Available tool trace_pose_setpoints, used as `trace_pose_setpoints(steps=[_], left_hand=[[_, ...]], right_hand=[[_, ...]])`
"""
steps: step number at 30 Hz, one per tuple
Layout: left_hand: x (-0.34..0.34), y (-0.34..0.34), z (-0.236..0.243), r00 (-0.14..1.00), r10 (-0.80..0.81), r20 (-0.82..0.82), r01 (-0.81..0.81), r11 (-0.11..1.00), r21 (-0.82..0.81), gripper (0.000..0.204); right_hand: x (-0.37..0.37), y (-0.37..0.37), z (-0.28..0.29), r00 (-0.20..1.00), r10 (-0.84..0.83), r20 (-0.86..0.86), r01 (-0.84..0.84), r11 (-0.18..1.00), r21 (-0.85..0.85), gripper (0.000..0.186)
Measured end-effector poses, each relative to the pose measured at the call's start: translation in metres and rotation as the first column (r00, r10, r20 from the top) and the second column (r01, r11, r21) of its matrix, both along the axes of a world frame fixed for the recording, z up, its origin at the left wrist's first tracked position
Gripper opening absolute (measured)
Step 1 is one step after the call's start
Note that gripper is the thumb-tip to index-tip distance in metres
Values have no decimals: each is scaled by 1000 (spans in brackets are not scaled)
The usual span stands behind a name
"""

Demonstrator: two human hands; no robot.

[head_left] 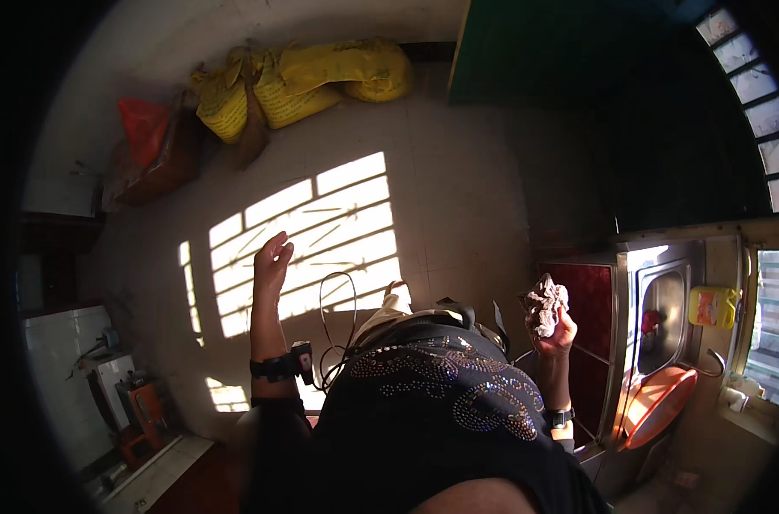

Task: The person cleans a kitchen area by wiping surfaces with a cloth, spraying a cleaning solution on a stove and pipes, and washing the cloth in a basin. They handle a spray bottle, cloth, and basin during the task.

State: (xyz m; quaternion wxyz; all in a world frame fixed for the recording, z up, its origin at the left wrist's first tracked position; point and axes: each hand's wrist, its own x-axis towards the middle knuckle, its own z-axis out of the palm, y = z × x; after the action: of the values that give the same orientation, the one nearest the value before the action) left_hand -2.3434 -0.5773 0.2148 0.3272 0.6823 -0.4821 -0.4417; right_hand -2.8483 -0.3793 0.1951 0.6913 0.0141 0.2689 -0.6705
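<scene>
In my right hand [562, 334], raised beside the sink counter, is a bunched-up greyish-pink rag [543, 307]. The fingers are closed round its lower part, and its folds stick up above them. My left hand [272, 264] hangs out over the sunlit floor, its fingers loosely bent and apart with nothing in them. A black strap with a small device [300, 360] circles the left wrist. Close to my right side is the counter with dark red panels [584, 304], and the metal sink [682, 287] is set into its top.
An orange basin [663, 407] leans at the sink's near end, beside a yellow jug [713, 307]. Yellow sacks [299, 98] lie along the far wall, with a red bag [143, 128] to their left. An orange stool [141, 420] stands at lower left. A cable loop [325, 317] hangs by my waist.
</scene>
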Motion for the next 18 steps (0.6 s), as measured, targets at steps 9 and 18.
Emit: trace_pose_setpoints(steps=[9, 18], left_hand=[[128, 55, 2, 821, 409, -397, -405, 909, 99, 36], [239, 113, -36, 583, 798, -150, -780, 602, 171, 46]], right_hand=[[207, -250, 30, 816, 551, -175, -562, 827, -13, 53], [377, -410, 8, 402, 890, -214, -915, 387, -112, 34]])
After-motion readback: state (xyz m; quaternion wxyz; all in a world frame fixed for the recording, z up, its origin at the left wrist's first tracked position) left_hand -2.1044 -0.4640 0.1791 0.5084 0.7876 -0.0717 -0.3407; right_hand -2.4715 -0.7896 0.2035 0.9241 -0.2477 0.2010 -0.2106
